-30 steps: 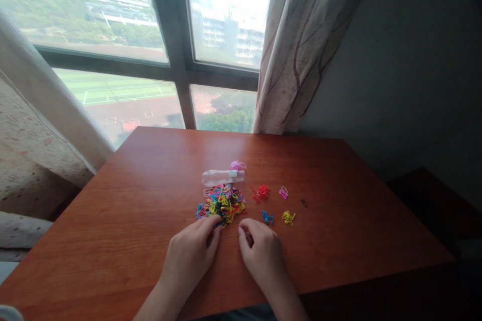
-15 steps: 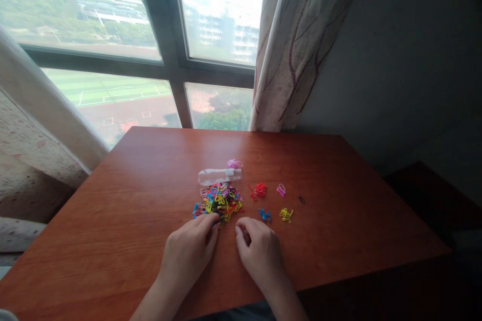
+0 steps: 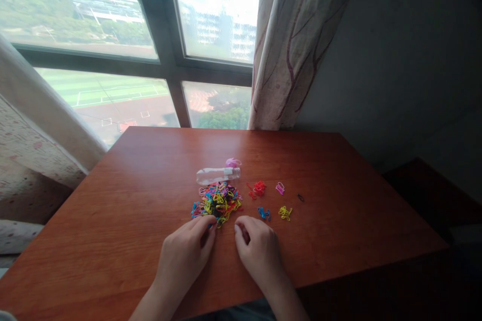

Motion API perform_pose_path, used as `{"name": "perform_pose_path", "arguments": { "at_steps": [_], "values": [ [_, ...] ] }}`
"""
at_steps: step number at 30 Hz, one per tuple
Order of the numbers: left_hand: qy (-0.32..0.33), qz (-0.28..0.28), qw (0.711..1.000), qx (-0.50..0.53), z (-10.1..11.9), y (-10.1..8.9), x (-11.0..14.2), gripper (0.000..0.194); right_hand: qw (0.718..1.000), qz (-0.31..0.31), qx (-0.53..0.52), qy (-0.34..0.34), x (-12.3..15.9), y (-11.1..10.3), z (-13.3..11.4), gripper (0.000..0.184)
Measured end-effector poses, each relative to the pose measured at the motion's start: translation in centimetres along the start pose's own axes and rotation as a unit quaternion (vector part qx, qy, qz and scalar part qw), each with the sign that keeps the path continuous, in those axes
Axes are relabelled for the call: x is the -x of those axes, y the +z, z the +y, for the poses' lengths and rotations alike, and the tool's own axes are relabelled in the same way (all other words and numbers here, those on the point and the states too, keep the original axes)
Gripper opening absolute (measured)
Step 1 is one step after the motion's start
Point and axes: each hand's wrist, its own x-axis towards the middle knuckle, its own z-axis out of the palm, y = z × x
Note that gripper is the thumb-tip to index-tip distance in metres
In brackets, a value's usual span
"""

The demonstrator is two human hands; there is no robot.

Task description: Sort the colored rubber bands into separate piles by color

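A mixed heap of small coloured loops point(image 3: 218, 199), resembling bulb-shaped safety pins, lies on the table. My left hand point(image 3: 188, 248) is at the heap's near edge, thumb and forefinger closed together; whatever is between the tips is too small to make out. Just right of it, my right hand point(image 3: 259, 246) rests curled, thumb close to the forefinger, its contents hidden. Beyond my right hand lie small single-colour groups: red loops point(image 3: 259, 188), blue loops point(image 3: 264, 213), yellow loops point(image 3: 285, 213) and pink loops point(image 3: 279, 188). One dark loop point(image 3: 300, 197) sits farther right.
Behind the heap, a clear plastic bottle point(image 3: 214, 176) lies on its side, with a pink object point(image 3: 232, 162) against it. The wooden table point(image 3: 113, 220) reaches a window point(image 3: 169, 65) flanked by curtains point(image 3: 286, 45). A white rim point(image 3: 6, 315) shows at the lower left corner.
The view has shifted slightly. My left fingertips have drawn back a little from the heap's near edge. My right hand stays about where it was, and the colour groups look the same.
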Motion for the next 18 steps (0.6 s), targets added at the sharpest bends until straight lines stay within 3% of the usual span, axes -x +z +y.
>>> {"name": "perform_pose_path", "arguments": {
  "at_steps": [9, 14, 18],
  "values": [
    [-0.004, -0.011, 1.000, -0.006, -0.11, -0.04, 0.30, 0.018, 1.000, -0.002, -0.014, 0.001, 0.01, 0.18, 0.17, 0.015],
    [-0.024, 0.042, 0.998, -0.050, -0.49, -0.39, 0.16, 0.019, 1.000, 0.001, -0.016, -0.003, 0.10, 0.13, 0.18, 0.015],
    [-0.007, 0.046, 0.998, -0.042, -0.43, -0.35, 0.28, 0.019, 1.000, 0.000, -0.016, -0.001, 0.07, 0.16, 0.23, 0.015]
  ]
}}
